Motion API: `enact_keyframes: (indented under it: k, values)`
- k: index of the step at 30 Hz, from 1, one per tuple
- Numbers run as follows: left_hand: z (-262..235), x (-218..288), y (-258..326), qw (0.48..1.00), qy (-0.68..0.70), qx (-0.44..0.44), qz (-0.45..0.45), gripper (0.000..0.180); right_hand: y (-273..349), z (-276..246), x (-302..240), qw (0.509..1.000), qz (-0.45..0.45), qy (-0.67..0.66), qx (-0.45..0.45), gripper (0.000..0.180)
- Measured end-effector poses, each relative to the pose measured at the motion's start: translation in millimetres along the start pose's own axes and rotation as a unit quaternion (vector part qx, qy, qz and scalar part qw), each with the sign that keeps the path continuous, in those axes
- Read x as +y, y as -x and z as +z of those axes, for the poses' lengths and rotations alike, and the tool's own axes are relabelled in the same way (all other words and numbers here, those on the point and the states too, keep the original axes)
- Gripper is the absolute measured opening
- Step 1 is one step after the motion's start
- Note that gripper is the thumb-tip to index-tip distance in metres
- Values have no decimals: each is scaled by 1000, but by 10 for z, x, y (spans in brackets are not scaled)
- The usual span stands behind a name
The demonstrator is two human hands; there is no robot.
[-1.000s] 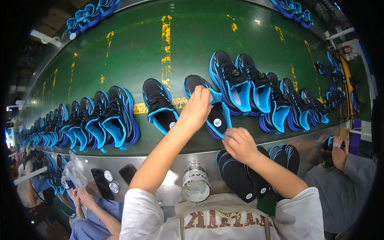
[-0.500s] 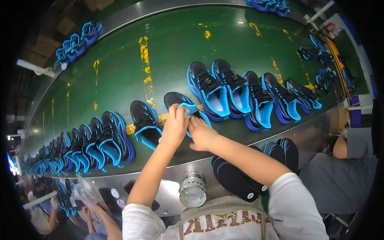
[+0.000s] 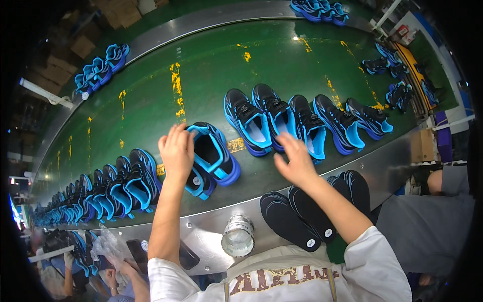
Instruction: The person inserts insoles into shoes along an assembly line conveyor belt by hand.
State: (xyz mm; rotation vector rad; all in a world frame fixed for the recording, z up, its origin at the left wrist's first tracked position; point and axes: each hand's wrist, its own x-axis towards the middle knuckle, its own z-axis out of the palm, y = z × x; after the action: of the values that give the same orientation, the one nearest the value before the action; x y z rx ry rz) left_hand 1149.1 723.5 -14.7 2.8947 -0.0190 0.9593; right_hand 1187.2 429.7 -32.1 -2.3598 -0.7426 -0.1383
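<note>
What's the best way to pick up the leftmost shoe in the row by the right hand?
Probably by the blue heel collar, thumb inside the opening, from the person's side: the shoe stands toe away, its open heel facing the person, and a neighbouring shoe crowds its right flank.

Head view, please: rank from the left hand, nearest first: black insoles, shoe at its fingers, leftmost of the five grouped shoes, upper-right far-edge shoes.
From the left hand:
1. Adjacent shoe, just to its right
2. Leftmost grouped shoe, farther right
3. Black insoles, lower right
4. Far-edge shoes, upper right
</note>
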Motion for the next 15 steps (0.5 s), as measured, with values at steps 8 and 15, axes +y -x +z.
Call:
enact_keyframes:
  k: [8, 15]
  values:
    - [606, 770, -245, 855, 457, -51, -242, 34, -15, 156, 624, 972, -27, 215, -86, 27]
    - [1071, 925, -464, 858, 398, -172, -277, 60, 86, -530, 1146, 940, -30, 337, -53, 25]
